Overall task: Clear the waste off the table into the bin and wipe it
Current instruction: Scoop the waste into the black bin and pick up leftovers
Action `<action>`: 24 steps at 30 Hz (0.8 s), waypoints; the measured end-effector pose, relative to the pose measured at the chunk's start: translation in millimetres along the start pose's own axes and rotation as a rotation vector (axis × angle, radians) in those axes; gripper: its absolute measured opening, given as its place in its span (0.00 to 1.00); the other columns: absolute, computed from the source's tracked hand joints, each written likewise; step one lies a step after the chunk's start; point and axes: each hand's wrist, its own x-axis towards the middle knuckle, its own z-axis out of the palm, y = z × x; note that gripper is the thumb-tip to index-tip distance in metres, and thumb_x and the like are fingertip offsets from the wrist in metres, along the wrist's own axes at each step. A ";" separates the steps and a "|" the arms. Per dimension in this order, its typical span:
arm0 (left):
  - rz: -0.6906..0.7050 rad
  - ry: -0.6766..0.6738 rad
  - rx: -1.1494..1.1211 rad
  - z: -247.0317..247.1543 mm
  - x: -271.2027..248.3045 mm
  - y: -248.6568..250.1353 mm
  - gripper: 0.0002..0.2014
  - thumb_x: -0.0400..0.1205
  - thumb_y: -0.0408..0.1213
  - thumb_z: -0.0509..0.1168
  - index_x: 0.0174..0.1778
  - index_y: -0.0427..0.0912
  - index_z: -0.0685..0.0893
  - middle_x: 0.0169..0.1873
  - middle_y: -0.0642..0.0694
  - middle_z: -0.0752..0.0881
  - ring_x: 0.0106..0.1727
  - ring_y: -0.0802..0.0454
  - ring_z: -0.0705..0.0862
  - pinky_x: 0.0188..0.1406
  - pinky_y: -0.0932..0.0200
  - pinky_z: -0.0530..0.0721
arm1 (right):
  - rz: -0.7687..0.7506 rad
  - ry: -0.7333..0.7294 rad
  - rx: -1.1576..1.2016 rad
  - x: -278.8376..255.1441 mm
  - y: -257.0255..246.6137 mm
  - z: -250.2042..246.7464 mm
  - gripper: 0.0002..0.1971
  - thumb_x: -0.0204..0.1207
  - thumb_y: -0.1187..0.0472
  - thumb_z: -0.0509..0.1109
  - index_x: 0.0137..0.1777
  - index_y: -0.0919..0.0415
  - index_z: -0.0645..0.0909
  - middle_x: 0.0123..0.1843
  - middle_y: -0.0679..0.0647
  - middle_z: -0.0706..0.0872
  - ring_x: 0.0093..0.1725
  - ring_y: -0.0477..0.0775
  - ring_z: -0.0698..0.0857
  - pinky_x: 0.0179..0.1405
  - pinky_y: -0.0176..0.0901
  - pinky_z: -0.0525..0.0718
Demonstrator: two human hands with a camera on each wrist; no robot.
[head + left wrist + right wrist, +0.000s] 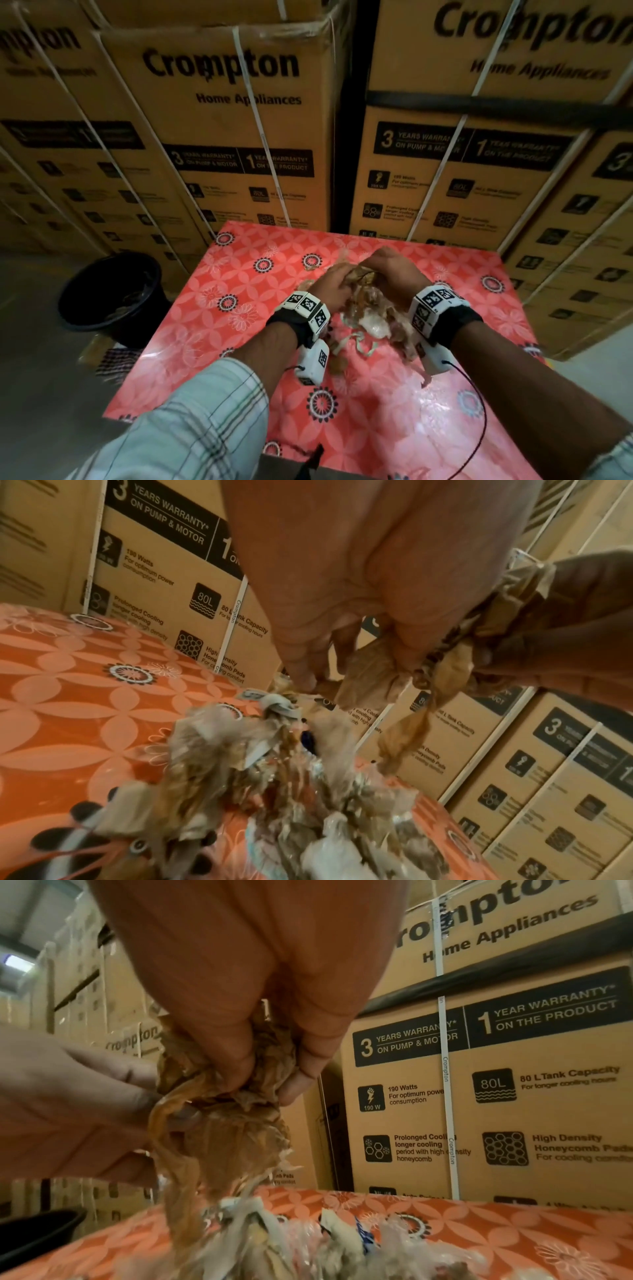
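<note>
Stacked cardboard boxes (222, 113) stand beyond a red flowered bench (239, 294), with a black bin (109, 294) on the floor left of it. Above the bench's middle, the left grip (334, 281) and right grip (394, 270) both pinch 1 crumpled wad of brown waste (222, 1096), its loose scraps (366, 329) trailing beneath onto the bench.

Bin (109, 291) contents dark, unreadable. Checked cloth (114, 359) at 8 o'clock partly hidden under table (239, 274). Waste (274, 791) blurred in both wrist views; items indistinct.
</note>
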 end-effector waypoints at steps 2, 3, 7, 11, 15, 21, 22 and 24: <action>0.010 0.044 -0.070 -6.0 1.5 7.8 0.22 0.78 0.27 0.58 0.68 0.44 0.78 0.56 0.41 0.85 0.57 0.43 0.85 0.60 0.47 0.84 | -0.022 0.087 0.009 3.5 -4.2 -5.1 0.12 0.75 0.63 0.67 0.57 0.58 0.85 0.49 0.58 0.79 0.48 0.60 0.81 0.46 0.49 0.81; 0.021 0.077 -0.084 -9.7 2.4 11.3 0.22 0.79 0.29 0.59 0.69 0.45 0.78 0.56 0.44 0.85 0.58 0.45 0.84 0.59 0.51 0.82 | -0.019 0.109 0.009 5.1 -6.2 -7.4 0.11 0.76 0.63 0.68 0.57 0.59 0.84 0.49 0.58 0.78 0.47 0.61 0.80 0.45 0.50 0.81; 0.049 0.110 -0.120 -23.2 8.0 18.3 0.23 0.84 0.27 0.57 0.74 0.46 0.74 0.58 0.48 0.83 0.61 0.50 0.81 0.56 0.60 0.77 | -0.012 0.177 0.037 11.5 -14.8 -21.3 0.14 0.75 0.65 0.67 0.60 0.58 0.80 0.51 0.56 0.82 0.50 0.60 0.82 0.46 0.52 0.81; 0.066 0.122 -0.266 -34.4 7.2 31.4 0.19 0.86 0.28 0.56 0.71 0.47 0.77 0.59 0.45 0.86 0.59 0.49 0.85 0.60 0.53 0.85 | 0.101 0.218 0.088 16.9 -25.5 -35.7 0.10 0.76 0.65 0.68 0.52 0.51 0.73 0.48 0.46 0.81 0.45 0.48 0.80 0.42 0.40 0.75; 0.006 0.123 -0.448 -43.5 11.3 52.3 0.19 0.85 0.23 0.53 0.68 0.44 0.77 0.59 0.35 0.85 0.57 0.41 0.86 0.54 0.49 0.88 | 0.056 0.305 0.031 22.3 -29.6 -41.1 0.16 0.69 0.69 0.69 0.42 0.49 0.66 0.44 0.47 0.74 0.42 0.54 0.77 0.38 0.41 0.69; -0.062 0.067 -0.738 -62.5 13.8 79.1 0.18 0.85 0.26 0.57 0.72 0.37 0.73 0.59 0.34 0.81 0.58 0.39 0.81 0.47 0.52 0.85 | -0.041 0.401 0.024 22.9 -37.6 -52.9 0.08 0.69 0.70 0.71 0.43 0.60 0.77 0.50 0.52 0.77 0.45 0.51 0.76 0.40 0.29 0.70; -0.061 0.051 -0.772 -63.9 13.3 80.9 0.16 0.85 0.27 0.58 0.70 0.37 0.74 0.56 0.35 0.82 0.56 0.41 0.82 0.45 0.54 0.85 | -0.061 0.391 0.025 22.3 -37.2 -53.6 0.07 0.69 0.69 0.70 0.46 0.61 0.78 0.53 0.53 0.78 0.48 0.52 0.77 0.44 0.32 0.74; -0.071 0.064 -0.807 -65.7 14.7 80.4 0.13 0.86 0.28 0.60 0.66 0.39 0.76 0.55 0.35 0.82 0.53 0.44 0.83 0.44 0.55 0.86 | -0.085 0.373 0.043 21.3 -34.5 -51.1 0.10 0.71 0.67 0.69 0.52 0.63 0.80 0.59 0.56 0.80 0.54 0.56 0.80 0.51 0.45 0.82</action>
